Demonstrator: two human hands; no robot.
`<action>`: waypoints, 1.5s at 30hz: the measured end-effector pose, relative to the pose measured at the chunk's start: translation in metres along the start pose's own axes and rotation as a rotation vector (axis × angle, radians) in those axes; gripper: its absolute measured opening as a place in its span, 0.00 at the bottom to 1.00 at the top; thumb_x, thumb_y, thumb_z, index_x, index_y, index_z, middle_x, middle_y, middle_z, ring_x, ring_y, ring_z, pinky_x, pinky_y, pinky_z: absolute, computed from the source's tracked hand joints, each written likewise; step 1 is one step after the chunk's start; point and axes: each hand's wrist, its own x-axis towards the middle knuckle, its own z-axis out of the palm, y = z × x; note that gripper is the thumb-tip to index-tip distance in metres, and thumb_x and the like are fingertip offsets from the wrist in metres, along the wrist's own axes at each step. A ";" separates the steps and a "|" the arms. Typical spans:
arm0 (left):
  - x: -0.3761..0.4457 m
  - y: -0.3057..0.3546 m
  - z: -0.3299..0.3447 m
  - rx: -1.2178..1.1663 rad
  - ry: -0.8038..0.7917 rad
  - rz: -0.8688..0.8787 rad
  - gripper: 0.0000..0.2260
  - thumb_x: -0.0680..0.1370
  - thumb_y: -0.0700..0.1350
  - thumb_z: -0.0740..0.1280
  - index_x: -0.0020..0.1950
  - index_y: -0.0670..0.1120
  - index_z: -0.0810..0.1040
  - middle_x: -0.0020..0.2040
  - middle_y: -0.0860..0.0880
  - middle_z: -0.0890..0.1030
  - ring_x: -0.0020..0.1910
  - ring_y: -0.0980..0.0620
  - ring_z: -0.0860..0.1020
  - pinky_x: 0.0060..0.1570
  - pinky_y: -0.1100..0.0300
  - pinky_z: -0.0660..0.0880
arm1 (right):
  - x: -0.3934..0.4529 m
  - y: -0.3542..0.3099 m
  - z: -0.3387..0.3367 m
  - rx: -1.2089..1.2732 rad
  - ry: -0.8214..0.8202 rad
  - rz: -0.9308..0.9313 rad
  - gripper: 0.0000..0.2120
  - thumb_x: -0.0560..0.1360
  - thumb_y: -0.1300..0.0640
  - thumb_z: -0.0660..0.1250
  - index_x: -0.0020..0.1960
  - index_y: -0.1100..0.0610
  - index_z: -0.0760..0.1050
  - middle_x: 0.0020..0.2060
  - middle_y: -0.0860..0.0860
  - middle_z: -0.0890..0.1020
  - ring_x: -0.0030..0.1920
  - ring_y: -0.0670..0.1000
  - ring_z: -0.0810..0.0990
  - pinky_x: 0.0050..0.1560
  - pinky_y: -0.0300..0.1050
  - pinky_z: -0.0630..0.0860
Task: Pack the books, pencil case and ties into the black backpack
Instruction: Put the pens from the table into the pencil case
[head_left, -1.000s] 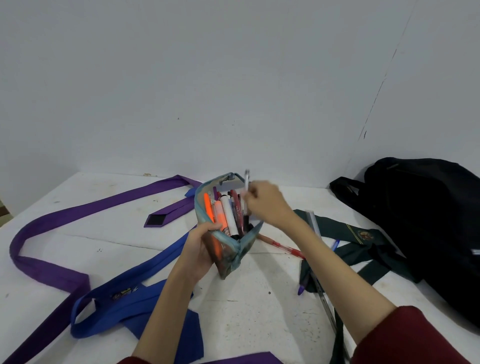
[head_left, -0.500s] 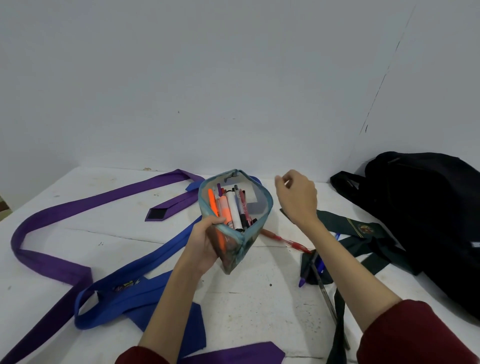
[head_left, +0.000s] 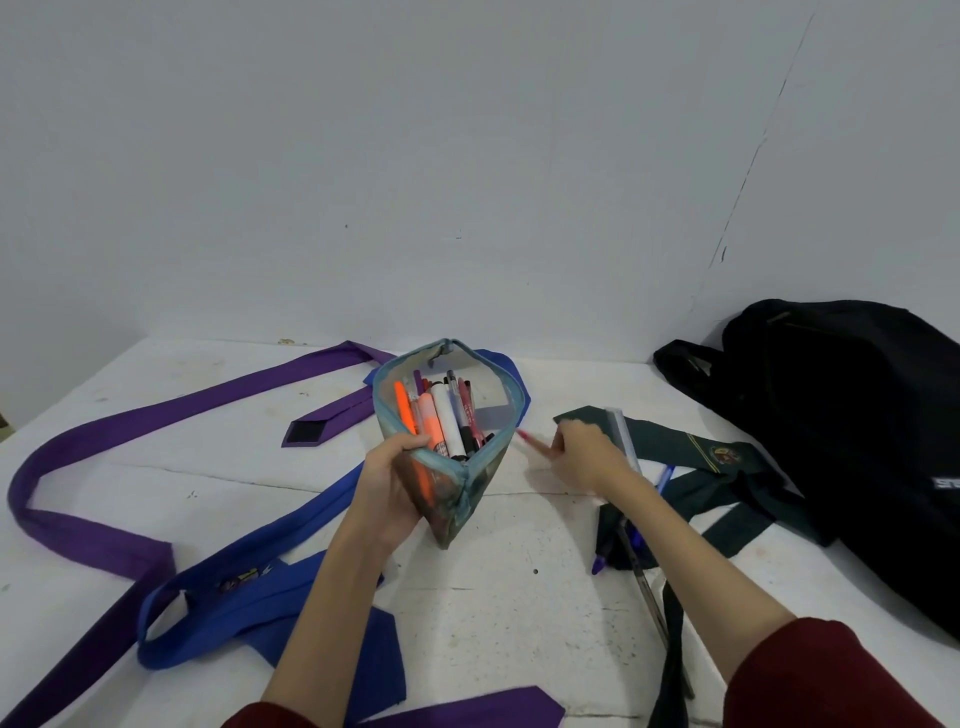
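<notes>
My left hand (head_left: 387, 486) grips the open pencil case (head_left: 447, 447) upright above the bench (head_left: 519, 597); I'm still filling it. My right hand (head_left: 584, 452), fingers loosely curled, reaches for the red pen (head_left: 525, 438). Next, pinch it. The black backpack (head_left: 841, 441) waits far right.
</notes>
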 end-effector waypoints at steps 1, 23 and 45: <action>0.000 0.000 0.001 -0.002 0.002 -0.001 0.03 0.76 0.40 0.59 0.46 0.45 0.72 0.41 0.45 0.73 0.42 0.49 0.74 0.43 0.55 0.73 | 0.002 0.001 -0.006 0.099 0.089 0.010 0.04 0.78 0.60 0.61 0.51 0.61 0.68 0.41 0.54 0.75 0.40 0.52 0.74 0.33 0.40 0.67; -0.003 -0.017 0.014 0.070 -0.251 -0.039 0.20 0.64 0.41 0.68 0.56 0.43 0.74 0.42 0.45 0.82 0.40 0.50 0.81 0.38 0.58 0.79 | -0.017 -0.068 -0.010 0.349 0.276 -0.386 0.14 0.75 0.53 0.69 0.58 0.55 0.78 0.39 0.49 0.77 0.38 0.45 0.72 0.44 0.37 0.67; -0.003 -0.037 0.034 0.095 -0.170 -0.122 0.06 0.74 0.41 0.61 0.50 0.48 0.72 0.47 0.45 0.76 0.48 0.48 0.75 0.49 0.52 0.73 | -0.042 0.088 -0.008 0.076 0.209 0.445 0.14 0.75 0.50 0.66 0.40 0.60 0.69 0.40 0.55 0.76 0.41 0.55 0.75 0.36 0.44 0.70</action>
